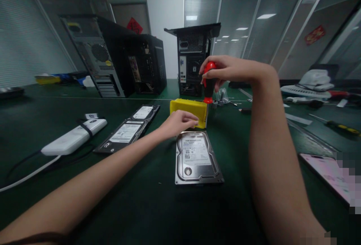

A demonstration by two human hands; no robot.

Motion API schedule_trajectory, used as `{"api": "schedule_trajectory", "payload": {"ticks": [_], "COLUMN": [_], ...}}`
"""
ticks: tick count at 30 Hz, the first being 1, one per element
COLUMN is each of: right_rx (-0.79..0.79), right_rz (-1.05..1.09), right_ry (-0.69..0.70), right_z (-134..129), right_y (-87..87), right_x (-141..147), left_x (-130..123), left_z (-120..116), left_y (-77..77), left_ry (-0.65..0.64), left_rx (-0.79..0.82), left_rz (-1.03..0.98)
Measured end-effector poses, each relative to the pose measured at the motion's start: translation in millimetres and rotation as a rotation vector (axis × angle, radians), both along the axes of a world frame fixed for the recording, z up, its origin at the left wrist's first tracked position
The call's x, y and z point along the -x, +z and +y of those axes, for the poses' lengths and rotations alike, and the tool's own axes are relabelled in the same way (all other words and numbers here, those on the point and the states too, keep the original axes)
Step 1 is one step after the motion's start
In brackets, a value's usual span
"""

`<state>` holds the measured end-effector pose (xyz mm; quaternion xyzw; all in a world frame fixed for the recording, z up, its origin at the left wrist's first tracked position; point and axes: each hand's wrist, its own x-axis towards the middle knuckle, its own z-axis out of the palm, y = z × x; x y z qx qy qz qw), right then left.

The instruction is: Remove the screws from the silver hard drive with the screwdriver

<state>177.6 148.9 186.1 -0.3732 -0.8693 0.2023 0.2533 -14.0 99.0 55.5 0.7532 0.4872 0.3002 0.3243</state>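
My right hand (222,69) grips a screwdriver (209,83) by its red and black handle, held upright. The lower end of the handle is over the right end of a yellow plastic case (187,106); the shaft and tip cannot be made out. A thin metallic edge shows along that right side of the case. My left hand (183,122) is closed at the case's near side, its fingers bent against it. Just in front of that hand a hard drive (194,156) lies flat, label up, on the dark green table (158,207).
Two more hard drives (124,132) (143,112) lie left, beside a white power strip (75,136). Computer cases (113,57) (193,57) stand behind. At right are a phone (324,170), another screwdriver (342,127), a keyboard (304,91) and a clear plastic bag (222,96).
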Motion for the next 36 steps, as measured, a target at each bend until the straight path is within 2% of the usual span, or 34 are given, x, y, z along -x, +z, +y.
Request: {"api": "schedule_trajectory", "payload": {"ticks": [4,7,10,12,15,18,22,27,32,36], "right_rx": [-0.030,-0.087,-0.163,-0.195,-0.170,-0.149,-0.071,-0.005,-0.023,-0.070], "right_rz": [-0.022,-0.047,-0.086,-0.125,-0.148,-0.145,-0.131,-0.039,-0.016,-0.036], "right_ry": [0.037,0.027,-0.024,-0.060,-0.075,-0.093,-0.146,-0.184,-0.121,-0.073], "right_z": [-6,-8,-8,-8,-8,-9,-10,-11,-15,-13], "right_y": [2.8,4.1,4.7,4.9,4.9,4.7,5.2,6.3,6.8,7.6], "right_x": [1,3,5,6,7,9,13,14,9,8], "left_x": [18,37,58,70,82,86,87,90,94,95], "left_z": [-52,-101,-139,-153,-158,-156,-155,-154,-150,-149], "left_y": [0.2,-6.6,-20.7,-31.3,-43.0,-47.5,-43.9,-35.5,-41.3,-51.1], "left_ry": [0.117,0.149,0.141,0.153,0.152,0.152,0.174,0.112,0.058,0.099], "left_rx": [-0.176,-0.210,-0.170,-0.136,-0.080,-0.066,-0.060,-0.040,-0.088,-0.138], "left_rz": [-0.012,0.157,0.269,0.298,0.354,0.371,0.385,0.412,0.361,0.304]}}
